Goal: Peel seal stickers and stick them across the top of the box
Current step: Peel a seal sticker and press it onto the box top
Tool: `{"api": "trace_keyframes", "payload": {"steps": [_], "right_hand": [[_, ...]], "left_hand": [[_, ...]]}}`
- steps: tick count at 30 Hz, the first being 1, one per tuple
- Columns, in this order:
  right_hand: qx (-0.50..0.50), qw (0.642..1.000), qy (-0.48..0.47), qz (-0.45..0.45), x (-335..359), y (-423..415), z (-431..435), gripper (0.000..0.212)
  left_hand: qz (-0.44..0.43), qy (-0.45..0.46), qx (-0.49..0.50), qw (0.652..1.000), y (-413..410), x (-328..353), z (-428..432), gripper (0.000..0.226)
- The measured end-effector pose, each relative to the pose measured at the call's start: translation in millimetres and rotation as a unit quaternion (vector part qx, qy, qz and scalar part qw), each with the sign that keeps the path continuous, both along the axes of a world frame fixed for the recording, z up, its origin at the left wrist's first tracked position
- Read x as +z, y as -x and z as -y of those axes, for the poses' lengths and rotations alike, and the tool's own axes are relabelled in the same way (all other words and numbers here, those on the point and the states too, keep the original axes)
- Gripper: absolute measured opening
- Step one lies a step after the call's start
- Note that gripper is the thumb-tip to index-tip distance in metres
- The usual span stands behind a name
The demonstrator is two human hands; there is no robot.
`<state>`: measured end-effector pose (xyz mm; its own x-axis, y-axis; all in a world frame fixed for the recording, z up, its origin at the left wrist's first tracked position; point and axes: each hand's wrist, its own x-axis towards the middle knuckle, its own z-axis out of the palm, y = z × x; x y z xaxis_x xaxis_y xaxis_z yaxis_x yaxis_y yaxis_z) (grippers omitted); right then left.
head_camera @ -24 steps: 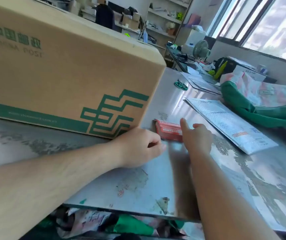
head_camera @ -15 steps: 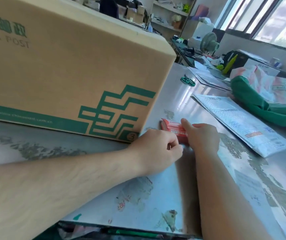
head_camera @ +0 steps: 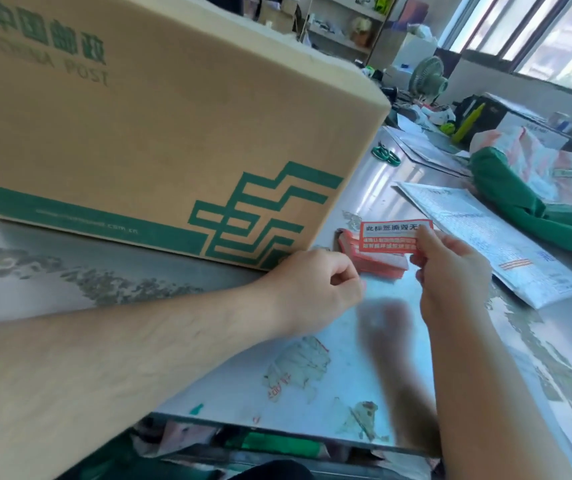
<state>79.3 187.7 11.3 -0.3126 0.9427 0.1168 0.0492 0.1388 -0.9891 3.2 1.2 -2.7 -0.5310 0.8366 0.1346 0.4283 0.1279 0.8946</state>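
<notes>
View: head camera, looking forward and down.
Box: a brown cardboard box point(head_camera: 139, 133) with green postal print stands on the metal table point(head_camera: 374, 382) and fills the upper left. Its top face is not visible from this angle.
Sticker stack: a low stack of red seal stickers point(head_camera: 378, 263) lies flat on the table, just beside the box's near right corner.
Lifted sticker: one red-bordered seal sticker point(head_camera: 390, 235) with white and red printed panels is held above the stack, print facing the camera, roughly level.
Right hand: the right hand point(head_camera: 451, 268) pinches the sticker's right end between thumb and fingers.
Left hand: the left hand point(head_camera: 312, 289) rests on the table at the box's near corner, fingers curled inward, knuckles toward the stack's near left edge. Whether it grips the stack cannot be told.
Right of stack: a white printed mailer point(head_camera: 492, 247) lies flat, with a green bag point(head_camera: 513, 199) behind it.
Far table: green-handled scissors point(head_camera: 385, 155) lie beyond the box; a small fan point(head_camera: 428, 76) stands further back.
</notes>
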Motion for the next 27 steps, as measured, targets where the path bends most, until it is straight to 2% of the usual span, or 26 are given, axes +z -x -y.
{"api": "trace_keyframes", "payload": {"steps": [2, 5, 7, 10, 12, 15, 18, 23, 27], "right_hand": [[-0.009, 1.0, 0.011, -0.018, 3, -9, 17, 0.018], [0.026, 0.988, 0.11, -0.101, 3, -26, 52, 0.014], [0.083, 0.974, 0.159, -0.137, 2, -36, 81, 0.014], [0.178, 0.96, 0.182, -0.12, 2, -36, 124, 0.014], [0.223, 0.957, 0.161, -0.09, 6, -23, 149, 0.01], [0.267, 0.958, 0.1, -0.043, 8, 1, 176, 0.01], [0.294, 0.955, 0.041, 0.002, 9, 28, 199, 0.014], [0.266, 0.953, -0.111, 0.096, 5, 63, 227, 0.021], [0.254, 0.949, -0.144, 0.115, -9, 68, 232, 0.018]], "left_hand": [[0.015, 0.018, -0.01, 1.0, 1, 4, 14, 0.022], [0.074, 0.023, -0.003, 0.997, 3, 8, 40, 0.025], [0.138, 0.002, -0.003, 0.99, 6, 9, 57, 0.029], [0.198, -0.051, -0.004, 0.979, 12, 7, 85, 0.038], [0.172, -0.071, 0.028, 0.982, 21, 8, 108, 0.034], [0.108, -0.065, 0.1, 0.987, 39, 12, 143, 0.015], [0.075, -0.042, 0.153, 0.985, 59, 19, 176, 0.014], [0.042, -0.029, 0.213, 0.976, 74, 18, 203, 0.012], [0.032, -0.052, 0.243, 0.968, 78, 4, 204, 0.016]]}}
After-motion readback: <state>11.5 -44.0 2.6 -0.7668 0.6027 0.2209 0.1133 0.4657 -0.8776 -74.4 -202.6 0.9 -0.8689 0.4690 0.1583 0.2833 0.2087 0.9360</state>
